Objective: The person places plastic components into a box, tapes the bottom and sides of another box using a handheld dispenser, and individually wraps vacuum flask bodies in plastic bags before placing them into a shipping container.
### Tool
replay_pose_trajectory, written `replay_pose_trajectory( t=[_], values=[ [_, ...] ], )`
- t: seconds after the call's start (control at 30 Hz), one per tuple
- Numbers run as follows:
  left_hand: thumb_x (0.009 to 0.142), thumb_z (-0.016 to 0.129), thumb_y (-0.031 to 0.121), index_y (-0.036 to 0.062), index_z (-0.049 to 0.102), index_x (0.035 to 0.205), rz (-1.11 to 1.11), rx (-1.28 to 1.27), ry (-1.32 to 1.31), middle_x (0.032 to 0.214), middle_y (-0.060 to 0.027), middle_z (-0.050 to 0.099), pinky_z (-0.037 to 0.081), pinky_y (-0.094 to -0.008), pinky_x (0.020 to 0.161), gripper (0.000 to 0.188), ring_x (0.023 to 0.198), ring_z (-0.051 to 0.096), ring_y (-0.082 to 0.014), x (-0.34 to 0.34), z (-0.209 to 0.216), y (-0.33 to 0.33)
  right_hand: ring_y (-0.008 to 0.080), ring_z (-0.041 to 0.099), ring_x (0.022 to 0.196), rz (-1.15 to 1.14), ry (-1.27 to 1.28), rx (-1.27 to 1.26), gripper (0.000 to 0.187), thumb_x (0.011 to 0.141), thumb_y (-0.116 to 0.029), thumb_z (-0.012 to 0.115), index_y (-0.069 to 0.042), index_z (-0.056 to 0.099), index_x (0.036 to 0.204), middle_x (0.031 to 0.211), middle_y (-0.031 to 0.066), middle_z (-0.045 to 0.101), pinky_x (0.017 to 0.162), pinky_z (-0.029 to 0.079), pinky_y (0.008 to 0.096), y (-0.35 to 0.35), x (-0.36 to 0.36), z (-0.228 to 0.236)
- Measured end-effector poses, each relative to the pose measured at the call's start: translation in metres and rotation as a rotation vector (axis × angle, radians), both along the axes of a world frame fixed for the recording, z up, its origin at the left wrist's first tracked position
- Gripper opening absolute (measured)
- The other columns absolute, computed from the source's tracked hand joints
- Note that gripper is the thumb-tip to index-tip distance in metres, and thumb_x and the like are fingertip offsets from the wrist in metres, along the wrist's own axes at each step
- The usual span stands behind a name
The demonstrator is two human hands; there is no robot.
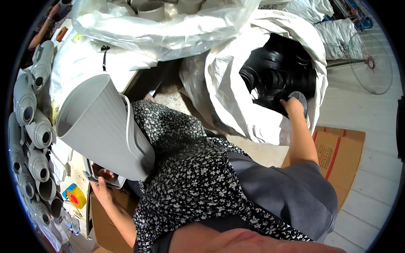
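Observation:
My left hand grips the squared, open frame at the lower end of a large grey plastic container. The container is tapered and ribbed, with a long raised strip down its side. It lies tilted across my lap, its wide mouth toward the upper left; some left fingers show through the frame. At the right, my right hand reaches into a white sack and holds a dark round disc at its edge. Several black round plastic parts fill the sack.
Grey plastic housings line the left side. A tape roll lies on the table's near end. Clear plastic with grey cups stands ahead. Cardboard and a fan are right. Another person's arm shows far left.

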State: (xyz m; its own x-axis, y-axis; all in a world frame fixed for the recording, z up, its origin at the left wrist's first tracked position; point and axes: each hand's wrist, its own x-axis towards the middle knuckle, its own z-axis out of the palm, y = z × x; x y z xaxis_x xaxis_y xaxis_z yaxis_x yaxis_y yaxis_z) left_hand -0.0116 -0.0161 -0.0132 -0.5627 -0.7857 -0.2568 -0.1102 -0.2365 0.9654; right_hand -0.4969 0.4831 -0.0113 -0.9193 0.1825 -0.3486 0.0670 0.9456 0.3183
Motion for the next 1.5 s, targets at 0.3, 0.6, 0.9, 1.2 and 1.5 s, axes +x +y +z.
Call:
replay_pose_trajectory(
  t=[0.3,0.6,0.9,1.2,1.5],
  values=[
    [0.078,0.068,0.019,-0.0018,0.037,0.127,-0.054,-0.015,0.112,0.094,-0.0074,0.055,0.044,-0.0275,0.077,0.062,0.084,0.053,-0.0145,-0.029,0.005,0.034,0.0326,0.058,0.094,0.327,0.593,-0.712,0.05,0.079,-0.025,0.063,0.001,0.049,0.119,0.104,0.0199,0.06,0.085,0.043,0.0357,-0.076,-0.031,0.026],
    [0.07,0.07,0.003,0.0049,0.04,0.126,-0.324,-0.579,-0.307,0.131,-0.0101,0.04,0.039,-0.0357,0.095,0.064,0.119,0.043,-0.0263,-0.046,0.051,0.072,0.0274,0.051,0.092,1.682,-0.131,-1.356,0.052,0.077,-0.03,0.061,0.0,0.052,0.118,0.1,0.0145,0.052,0.081,0.04,0.0337,-0.354,0.13,0.153],
    [0.073,0.07,0.015,0.0095,0.053,0.111,-0.217,-0.633,-0.253,0.11,-0.0141,0.049,0.042,-0.037,0.086,0.042,0.098,0.051,-0.0302,-0.041,0.042,0.071,0.0252,0.053,0.085,1.505,-0.276,-1.342,0.045,0.077,-0.024,0.062,-0.003,0.055,0.116,0.09,0.0127,0.053,0.075,0.041,0.0299,-0.361,0.146,0.137],
    [0.08,0.062,0.029,-0.0011,0.043,0.119,-0.449,-0.467,-0.393,0.11,-0.0248,0.053,0.043,-0.041,0.084,0.052,0.1,0.053,-0.0373,-0.063,0.056,0.09,0.0189,0.051,0.084,1.275,-0.386,-1.416,0.037,0.084,-0.024,0.056,-0.003,0.056,0.114,0.087,0.0087,0.053,0.077,0.039,0.0267,-0.383,0.139,0.122],
    [0.079,0.064,0.024,0.0033,0.05,0.116,-0.652,-0.619,-0.118,0.107,-0.0223,0.057,0.046,-0.0352,0.08,0.045,0.096,0.057,-0.0316,-0.071,0.068,0.083,0.0191,0.053,0.087,1.24,-0.83,-1.793,0.032,0.088,-0.026,0.049,0.002,0.06,0.099,0.094,0.0102,0.059,0.082,0.04,0.0297,-0.441,0.145,0.111]
  ],
)
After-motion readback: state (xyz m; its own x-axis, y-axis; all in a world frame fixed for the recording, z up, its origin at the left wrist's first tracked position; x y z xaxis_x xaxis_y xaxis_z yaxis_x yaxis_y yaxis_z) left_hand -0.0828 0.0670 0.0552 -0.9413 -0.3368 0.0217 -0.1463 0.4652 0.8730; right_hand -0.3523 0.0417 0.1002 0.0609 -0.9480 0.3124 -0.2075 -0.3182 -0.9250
